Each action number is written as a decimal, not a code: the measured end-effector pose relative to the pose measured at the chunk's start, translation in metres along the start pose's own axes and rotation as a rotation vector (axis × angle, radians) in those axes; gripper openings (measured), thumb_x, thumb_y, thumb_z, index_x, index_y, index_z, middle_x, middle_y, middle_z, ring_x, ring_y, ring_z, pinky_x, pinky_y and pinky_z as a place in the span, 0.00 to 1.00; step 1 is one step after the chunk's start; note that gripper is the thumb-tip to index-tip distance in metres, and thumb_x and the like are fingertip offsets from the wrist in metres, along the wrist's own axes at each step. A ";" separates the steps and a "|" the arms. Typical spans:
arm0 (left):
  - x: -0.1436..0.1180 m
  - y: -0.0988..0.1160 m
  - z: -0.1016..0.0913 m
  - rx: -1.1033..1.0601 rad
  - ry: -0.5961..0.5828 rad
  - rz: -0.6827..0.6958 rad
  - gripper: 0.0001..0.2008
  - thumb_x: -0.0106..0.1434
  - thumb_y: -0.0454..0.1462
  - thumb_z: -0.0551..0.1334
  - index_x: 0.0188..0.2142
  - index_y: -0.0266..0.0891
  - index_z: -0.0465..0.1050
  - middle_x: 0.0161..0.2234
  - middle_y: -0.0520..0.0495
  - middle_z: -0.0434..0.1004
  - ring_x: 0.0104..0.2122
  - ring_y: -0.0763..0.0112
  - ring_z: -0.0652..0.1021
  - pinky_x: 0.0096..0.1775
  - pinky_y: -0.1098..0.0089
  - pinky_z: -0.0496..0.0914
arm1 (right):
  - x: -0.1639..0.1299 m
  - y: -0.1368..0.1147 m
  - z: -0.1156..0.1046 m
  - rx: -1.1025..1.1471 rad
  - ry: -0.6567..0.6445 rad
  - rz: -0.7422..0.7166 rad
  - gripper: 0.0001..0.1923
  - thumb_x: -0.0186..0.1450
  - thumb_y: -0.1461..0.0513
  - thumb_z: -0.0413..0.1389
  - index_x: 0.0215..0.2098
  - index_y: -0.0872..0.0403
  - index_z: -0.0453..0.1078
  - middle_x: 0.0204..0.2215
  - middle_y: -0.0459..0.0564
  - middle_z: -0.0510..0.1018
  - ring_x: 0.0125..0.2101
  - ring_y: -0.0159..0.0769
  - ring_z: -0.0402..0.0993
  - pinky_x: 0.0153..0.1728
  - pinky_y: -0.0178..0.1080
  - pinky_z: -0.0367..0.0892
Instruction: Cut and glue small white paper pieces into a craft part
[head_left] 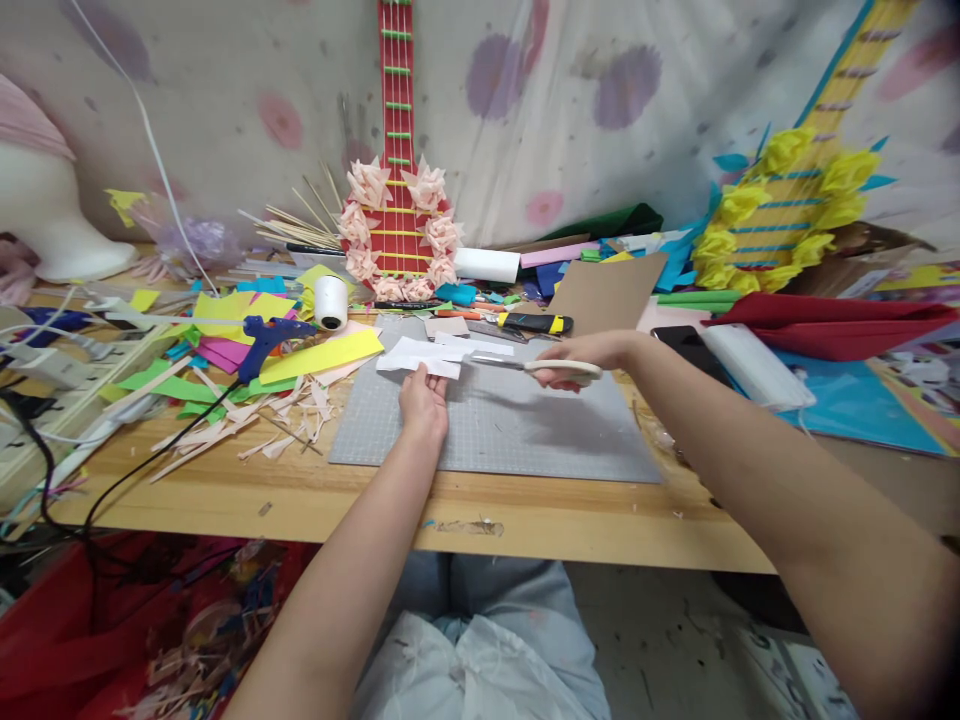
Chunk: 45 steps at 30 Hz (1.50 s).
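You sit at a wooden worktop (315, 500) that runs left to right, with a pale spotted cloth (600, 100) hanging as a backdrop at the far side. A grey gridded cutting mat (510, 430) lies in the middle of it. To the left lie pale paper scraps (262, 430), yellow and green paper strips (315, 358) and a blue glue gun (262, 340) with its black cord trailing off the near edge. At the far side a red cardboard guitar (396, 200) ringed with pink paper flowers leans on the cloth, and a second one with yellow flowers (780, 200) stands far right. Your left hand (424, 405) rests on the mat, its fingers pinched together on the near edge of a white paper piece (420, 358), which is folded, creased and irregular and sits over the far left part of the mat. Your right hand (574, 358) has its fingers clamped on the cream handles of scissors (525, 366), whose blades point left and meet the paper's right edge.
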<state>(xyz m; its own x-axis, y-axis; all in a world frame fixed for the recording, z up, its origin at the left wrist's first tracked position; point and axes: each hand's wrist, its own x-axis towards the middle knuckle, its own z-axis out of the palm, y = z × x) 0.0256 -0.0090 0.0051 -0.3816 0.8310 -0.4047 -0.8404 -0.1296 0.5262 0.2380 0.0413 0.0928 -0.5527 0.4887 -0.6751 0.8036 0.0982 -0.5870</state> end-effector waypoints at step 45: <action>0.005 0.015 -0.007 0.168 -0.130 -0.007 0.07 0.56 0.28 0.54 0.33 0.34 0.68 0.30 0.45 0.76 0.34 0.71 0.77 0.43 0.64 0.68 | 0.084 -0.053 0.067 1.034 0.508 -0.177 0.14 0.45 0.75 0.57 0.29 0.56 0.65 0.25 0.45 0.73 0.22 0.27 0.67 0.27 0.34 0.68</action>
<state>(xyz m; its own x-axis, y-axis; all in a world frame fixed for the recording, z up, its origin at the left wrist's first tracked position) 0.0081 -0.0108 0.0061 -0.3135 0.8960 -0.3145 -0.7630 -0.0406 0.6451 0.1342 0.0191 0.0378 -0.2987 0.8530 -0.4279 0.0317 -0.4392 -0.8978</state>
